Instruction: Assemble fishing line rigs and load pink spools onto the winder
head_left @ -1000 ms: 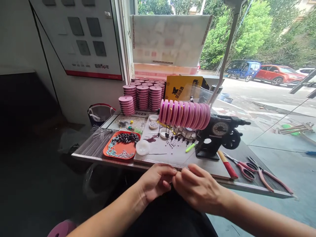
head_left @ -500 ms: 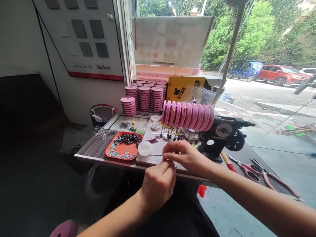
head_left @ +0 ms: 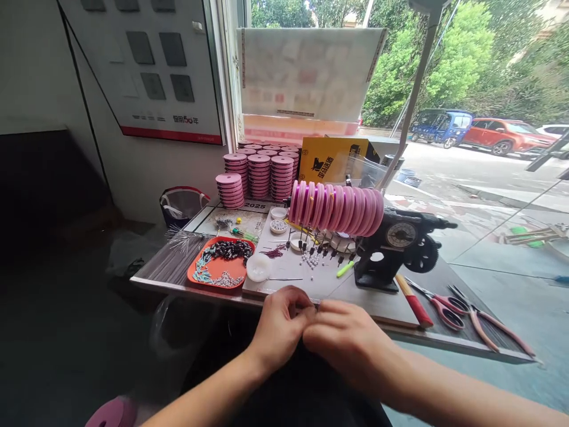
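Observation:
My left hand (head_left: 284, 320) and my right hand (head_left: 351, 341) meet just in front of the table's near edge, fingers pinched together. A faint thin line (head_left: 334, 290) runs up from the fingertips toward the board; what else the fingers hold is too small to make out. Beyond them, a row of pink foam spools (head_left: 338, 207) sits on the shaft of a black winder (head_left: 391, 237) with a dial and gear. Small black pieces hang below the spools. White beads (head_left: 311, 260) lie loose on the light board (head_left: 284, 290), near a thin needle-like tool (head_left: 287, 279).
Left of the board is an orange tray (head_left: 192, 277) with black, teal and silver small parts. A white lid (head_left: 258, 268) overlaps its edge. Stacked pink spools (head_left: 259, 178) and a yellow box (head_left: 331, 159) stand behind. Scissors (head_left: 444, 311) and pliers (head_left: 486, 332) lie at right.
My right hand has come down and toward me, off the board. My left hand has risen slightly and turned, its fingers now beside the right. The beads and a green tool show uncovered.

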Tool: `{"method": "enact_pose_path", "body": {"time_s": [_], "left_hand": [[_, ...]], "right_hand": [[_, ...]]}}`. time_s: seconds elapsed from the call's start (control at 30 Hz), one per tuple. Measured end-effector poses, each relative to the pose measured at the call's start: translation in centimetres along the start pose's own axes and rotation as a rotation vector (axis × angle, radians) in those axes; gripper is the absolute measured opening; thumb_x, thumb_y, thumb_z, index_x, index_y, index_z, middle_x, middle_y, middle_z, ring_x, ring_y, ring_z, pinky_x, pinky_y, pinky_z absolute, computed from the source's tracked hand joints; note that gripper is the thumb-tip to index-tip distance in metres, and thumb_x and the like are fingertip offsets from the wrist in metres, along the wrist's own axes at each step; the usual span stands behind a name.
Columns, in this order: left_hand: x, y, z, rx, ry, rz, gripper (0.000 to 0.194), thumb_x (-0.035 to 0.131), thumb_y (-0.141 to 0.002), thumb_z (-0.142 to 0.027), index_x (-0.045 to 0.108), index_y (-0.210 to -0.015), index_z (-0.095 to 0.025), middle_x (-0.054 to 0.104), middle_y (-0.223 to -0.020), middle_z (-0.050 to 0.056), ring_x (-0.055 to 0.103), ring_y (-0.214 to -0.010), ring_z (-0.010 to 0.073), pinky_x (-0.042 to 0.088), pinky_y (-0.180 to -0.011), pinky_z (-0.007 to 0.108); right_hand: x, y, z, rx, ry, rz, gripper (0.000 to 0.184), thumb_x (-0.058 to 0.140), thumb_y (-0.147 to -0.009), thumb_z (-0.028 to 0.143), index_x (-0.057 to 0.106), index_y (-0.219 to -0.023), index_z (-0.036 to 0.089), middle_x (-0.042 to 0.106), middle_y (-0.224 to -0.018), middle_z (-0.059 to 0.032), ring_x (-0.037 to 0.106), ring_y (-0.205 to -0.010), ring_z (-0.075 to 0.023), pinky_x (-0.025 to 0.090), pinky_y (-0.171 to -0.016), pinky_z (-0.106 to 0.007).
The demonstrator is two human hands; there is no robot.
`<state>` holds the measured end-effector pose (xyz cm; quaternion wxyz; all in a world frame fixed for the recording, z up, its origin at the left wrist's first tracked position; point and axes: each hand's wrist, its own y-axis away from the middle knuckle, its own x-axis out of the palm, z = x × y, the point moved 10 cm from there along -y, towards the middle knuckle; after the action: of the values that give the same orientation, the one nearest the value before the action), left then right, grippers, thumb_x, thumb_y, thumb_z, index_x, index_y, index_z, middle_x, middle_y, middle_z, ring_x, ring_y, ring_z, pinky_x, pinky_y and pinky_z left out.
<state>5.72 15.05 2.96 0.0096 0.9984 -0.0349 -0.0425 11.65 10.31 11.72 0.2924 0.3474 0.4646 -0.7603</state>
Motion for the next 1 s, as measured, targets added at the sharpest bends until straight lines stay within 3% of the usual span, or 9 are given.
{"method": "enact_pose_path", "body": {"time_s": [0.13,0.23,0.33,0.43,0.5,0.67,0.8,0.9,1.0], "left_hand": [[0.0,3.8,-5.7,0.793,-0.710,-0.312,0.015,0.049,-0.076,-0.005,0.062,-0.075,-0.012,0.059,-0.084,0.010,0.057,-0.070,0.0154,0.044,-0.064,0.024],[1.3,4.8,-6.4,0.967,-0.886,-0.297,0.016,0.048,-0.077,-0.004,0.062,-0.077,-0.011,0.063,-0.086,0.012,0.060,-0.070,0.0165,0.046,-0.065,0.026],[0.5,2.5,-5.7,0.684,-0.633,-0.129,0.014,0.049,-0.076,-0.010,0.061,-0.070,-0.014,0.063,-0.070,0.006,0.054,-0.056,0.0125,0.043,-0.054,0.023],[-0.1,-0.2,-0.9,-0.004,0.036,0.051,0.007,0.057,-0.067,-0.014,0.059,-0.060,-0.014,0.054,-0.058,0.000,0.041,-0.046,0.0060,0.032,-0.041,0.017],[1.4,0.2,1.8,-0.364,0.406,0.146,0.004,0.061,-0.060,-0.013,0.058,-0.057,-0.013,0.048,-0.054,-0.003,0.034,-0.043,0.0030,0.025,-0.038,0.014],[2.7,0.7,2.9,-0.534,0.551,0.206,0.006,0.061,-0.056,-0.015,0.056,-0.056,-0.012,0.042,-0.052,-0.005,0.036,-0.044,0.0032,0.021,-0.039,0.014],[-0.1,-0.1,-0.1,-0.050,0.056,0.038,0.006,0.060,-0.064,-0.014,0.059,-0.059,-0.013,0.052,-0.060,0.000,0.047,-0.056,0.0093,0.035,-0.050,0.019],[-0.8,1.8,-4.6,0.527,-0.521,-0.163,0.013,0.052,-0.074,-0.009,0.063,-0.069,-0.014,0.058,-0.079,0.006,0.055,-0.067,0.0141,0.042,-0.061,0.024],[0.1,4.0,-6.0,0.835,-0.855,-0.303,0.019,0.046,-0.078,-0.005,0.063,-0.077,-0.013,0.061,-0.087,0.011,0.059,-0.070,0.0160,0.045,-0.065,0.025]], "right_hand": [[-0.2,-2.5,-7.0,0.477,-0.580,-0.132,0.015,0.056,-0.078,0.025,0.058,-0.068,0.014,0.057,-0.062,-0.0005,0.050,-0.057,-0.0121,0.039,-0.055,-0.022],[1.6,-3.8,-8.6,0.570,-0.744,-0.023,0.018,0.058,-0.073,0.029,0.056,-0.065,0.013,0.057,-0.060,-0.0014,0.049,-0.054,-0.0124,0.038,-0.051,-0.022],[-0.3,-3.2,-7.4,0.463,-0.455,-0.033,0.014,0.055,-0.078,0.025,0.059,-0.072,0.013,0.058,-0.063,-0.0013,0.050,-0.057,-0.0128,0.038,-0.054,-0.023],[-3.1,-1.3,-2.4,0.114,0.104,-0.099,0.017,0.044,-0.087,0.016,0.061,-0.082,0.014,0.059,-0.069,-0.0036,0.050,-0.062,-0.0143,0.037,-0.059,-0.026],[-2.2,0.4,0.9,-0.143,0.380,-0.051,0.027,0.036,-0.088,0.008,0.062,-0.081,0.012,0.059,-0.069,-0.0056,0.047,-0.060,-0.0151,0.034,-0.056,-0.029],[1.4,2.2,2.9,-0.317,0.592,0.020,0.031,0.033,-0.085,0.001,0.062,-0.076,0.010,0.057,-0.067,-0.0070,0.046,-0.061,-0.0174,0.032,-0.055,-0.031],[1.0,0.4,1.6,-0.119,0.115,0.073,0.028,0.036,-0.086,0.006,0.059,-0.072,0.013,0.056,-0.063,-0.0037,0.047,-0.061,-0.0158,0.037,-0.057,-0.028],[-0.5,-1.9,-2.8,0.236,-0.362,-0.037,0.020,0.046,-0.085,0.016,0.058,-0.069,0.015,0.057,-0.063,-0.0011,0.049,-0.059,-0.0122,0.038,-0.056,-0.023],[1.0,-3.7,-7.4,0.545,-0.744,-0.047,0.016,0.057,-0.076,0.029,0.056,-0.069,0.014,0.057,-0.063,-0.0006,0.051,-0.059,-0.0122,0.040,-0.058,-0.023]]}}
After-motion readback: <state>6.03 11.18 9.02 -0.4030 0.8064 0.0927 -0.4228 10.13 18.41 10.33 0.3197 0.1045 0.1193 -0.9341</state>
